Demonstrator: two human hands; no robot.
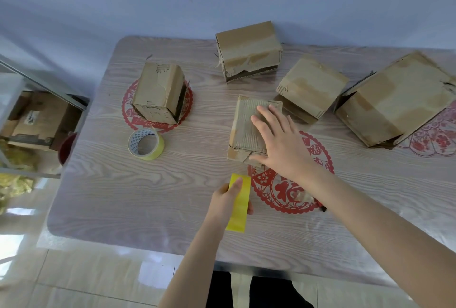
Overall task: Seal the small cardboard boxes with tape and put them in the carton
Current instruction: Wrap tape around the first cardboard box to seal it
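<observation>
Now my right hand (280, 146) lies flat, fingers (281, 122) spread, pinning the box (244, 122) shut; left hand (225, 201) pinches a tape strip (238, 217) ready.

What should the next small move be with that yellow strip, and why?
Probably carry the tape strip up to the near edge of the small box and lay it over the torn flap. The left hand pinches the cut strip, free of the tape roll, while the right hand lies flat on the box top, steadying it; no yellow tape shows on it yet.
</observation>
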